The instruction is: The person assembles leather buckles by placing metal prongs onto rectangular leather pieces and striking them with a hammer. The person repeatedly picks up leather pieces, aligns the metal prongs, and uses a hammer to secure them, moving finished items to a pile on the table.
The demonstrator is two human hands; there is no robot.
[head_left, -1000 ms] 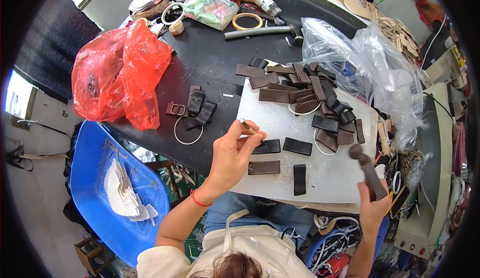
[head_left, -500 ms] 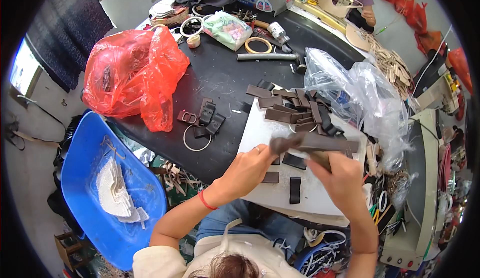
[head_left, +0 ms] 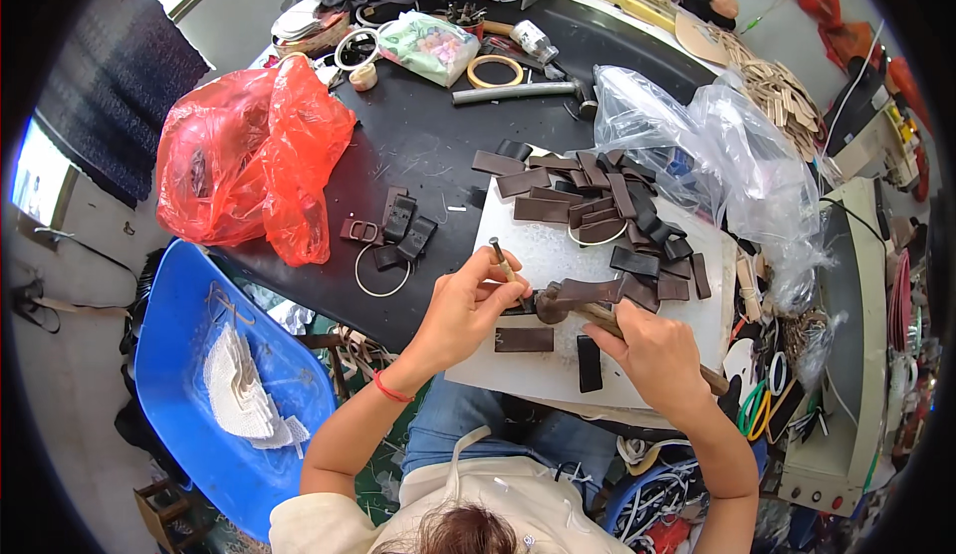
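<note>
My left hand [head_left: 468, 305] is closed around a slim metal punch [head_left: 505, 262], which stands tilted near the left edge of the white work board [head_left: 543, 377]. A hammer [head_left: 588, 307] with a wooden handle is gripped in my right hand [head_left: 652, 355]. Its dark head is just right of the punch, apart from the punch's top end. Below the punch lies a flat brown leather strip [head_left: 525, 340]. Beside it is a black leather loop [head_left: 590, 363]. The punch's lower tip is hard to make out between my fingers and the dark pieces.
Brown and black leather pieces [head_left: 597, 191] are heaped on the board's far part. Clear plastic bags [head_left: 717, 146] lie to the right, a red bag [head_left: 249, 166] to the left. A second hammer [head_left: 518, 93] rests farther back. A blue tub [head_left: 169, 355] stands at left.
The hammer has turned from a blurred swing into a steadier position by the punch, its handle now pointing lower right. The punch shows clearly in my left hand. The whole view has shifted slightly.
</note>
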